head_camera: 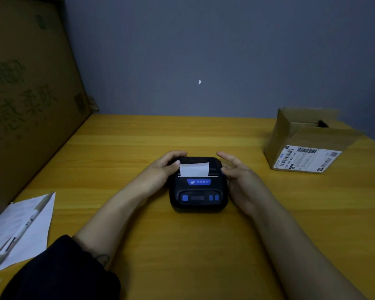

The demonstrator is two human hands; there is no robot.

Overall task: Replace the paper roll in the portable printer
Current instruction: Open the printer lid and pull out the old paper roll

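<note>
Both hands flank printer mid-tabletop: left hand fingers curl onto its side, right hand fingers spread, empty. Lid shut, paper strip protruding; we judge roll loaded, task near end.

The printer sits mid-table with a hand close on each side, so its flanks are blocked. Bare table lies open near and far of it. A cardboard box stands at far right, a large carton walls the left, and a sheet with a pen occupies the near left.
</note>
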